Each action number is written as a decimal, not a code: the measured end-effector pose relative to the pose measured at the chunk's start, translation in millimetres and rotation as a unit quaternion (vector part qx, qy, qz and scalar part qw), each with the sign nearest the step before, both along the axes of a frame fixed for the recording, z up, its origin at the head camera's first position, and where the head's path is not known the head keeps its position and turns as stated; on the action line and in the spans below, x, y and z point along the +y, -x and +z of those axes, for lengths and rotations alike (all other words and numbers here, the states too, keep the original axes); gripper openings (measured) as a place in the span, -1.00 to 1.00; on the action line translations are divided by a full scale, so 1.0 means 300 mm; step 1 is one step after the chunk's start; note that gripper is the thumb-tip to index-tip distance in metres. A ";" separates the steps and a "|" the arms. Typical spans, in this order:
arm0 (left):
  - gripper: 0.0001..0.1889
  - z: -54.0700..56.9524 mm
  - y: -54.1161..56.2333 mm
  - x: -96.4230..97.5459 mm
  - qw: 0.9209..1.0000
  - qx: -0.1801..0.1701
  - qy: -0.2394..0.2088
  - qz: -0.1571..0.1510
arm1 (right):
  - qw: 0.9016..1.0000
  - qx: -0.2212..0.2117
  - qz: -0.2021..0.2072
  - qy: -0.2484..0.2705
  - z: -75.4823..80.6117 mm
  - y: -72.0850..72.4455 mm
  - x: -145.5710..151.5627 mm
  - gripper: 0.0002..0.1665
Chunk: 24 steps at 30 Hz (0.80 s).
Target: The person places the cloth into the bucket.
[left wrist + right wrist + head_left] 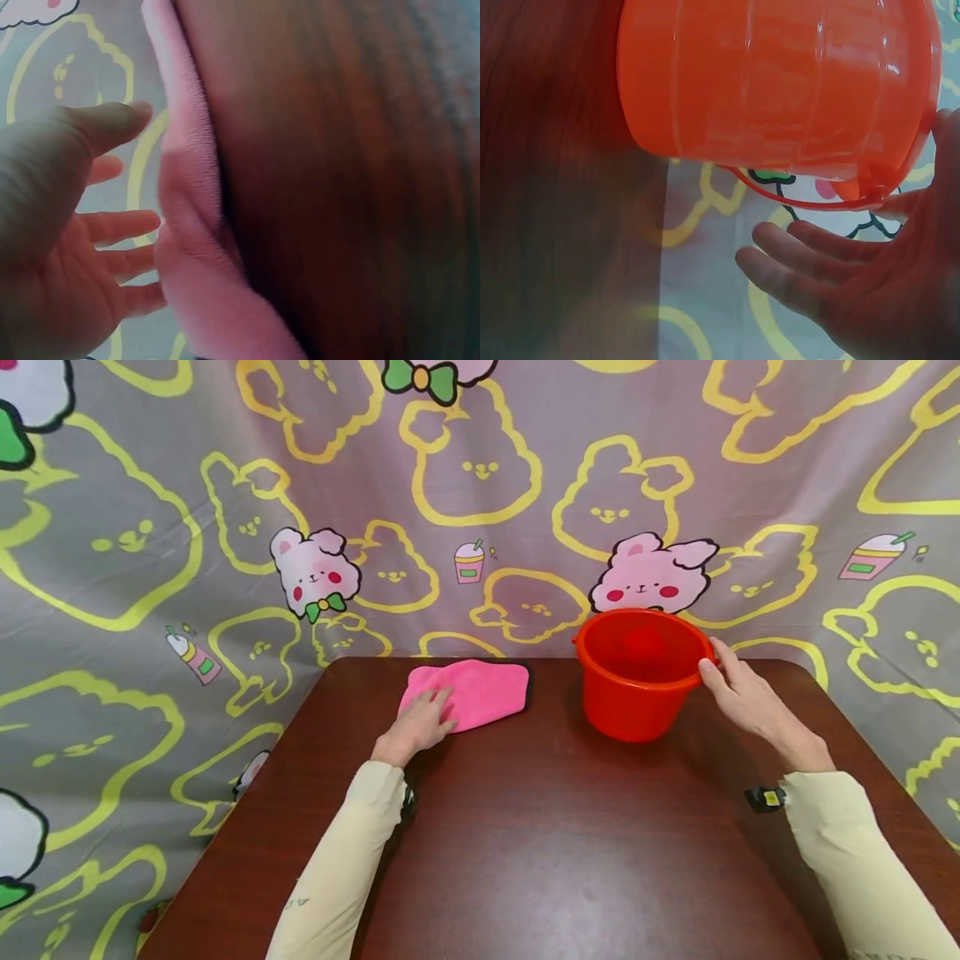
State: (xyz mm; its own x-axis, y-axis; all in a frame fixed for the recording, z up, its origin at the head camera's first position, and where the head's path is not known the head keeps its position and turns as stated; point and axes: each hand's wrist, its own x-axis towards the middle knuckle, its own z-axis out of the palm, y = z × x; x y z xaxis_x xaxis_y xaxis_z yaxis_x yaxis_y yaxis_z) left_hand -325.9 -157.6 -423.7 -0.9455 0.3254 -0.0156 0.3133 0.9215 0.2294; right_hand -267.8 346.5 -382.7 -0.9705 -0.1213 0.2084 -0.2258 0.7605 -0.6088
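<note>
Pink cloth (483, 687) stretches sideways by left grip (418, 724), red bucket (633, 708) opens upward touching right grip (753, 702), both grips unclenched.

red bucket (633, 710) | upright, open-topped | pink cloth (491, 689) | dark-edged, lying left of bucket

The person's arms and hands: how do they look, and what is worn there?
The left sleeve and right sleeve are long and cream; the left bears a small greyish mark. The left hand and right hand are bare. A black device with a yellow square sits at the right wrist; a dark device partly shows at the left.
</note>
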 end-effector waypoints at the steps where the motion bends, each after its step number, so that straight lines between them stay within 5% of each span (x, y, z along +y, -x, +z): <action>1: -0.26 -0.003 -0.002 0.000 1.000 -0.008 0.008 0.005 | 1.000 -0.013 -0.003 0.005 -0.003 -0.003 -0.001 -0.18; 6: -0.34 -0.010 -0.021 0.003 0.998 -0.030 0.044 0.017 | 0.997 -0.061 -0.013 0.036 -0.020 -0.009 -0.005 -0.13; 16: -0.86 0.010 -0.039 0.009 0.997 0.004 0.068 -0.023 | 0.985 -0.033 0.008 0.167 -0.043 0.001 -0.034 -0.15; 24: -0.85 0.046 -0.040 0.002 0.999 0.006 0.053 -0.001 | 0.976 -0.027 0.022 0.213 -0.053 0.003 -0.048 -0.19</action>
State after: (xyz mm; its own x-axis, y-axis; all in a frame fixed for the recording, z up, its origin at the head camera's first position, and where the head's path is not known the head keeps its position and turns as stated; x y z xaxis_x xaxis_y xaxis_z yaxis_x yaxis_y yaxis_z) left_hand -313.9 -157.0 -410.0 -0.9448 0.3252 -0.0393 0.3182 0.9396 0.1265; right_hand -268.8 332.1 -398.6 -0.9773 -0.0759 0.1978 -0.2112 0.4255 -0.8800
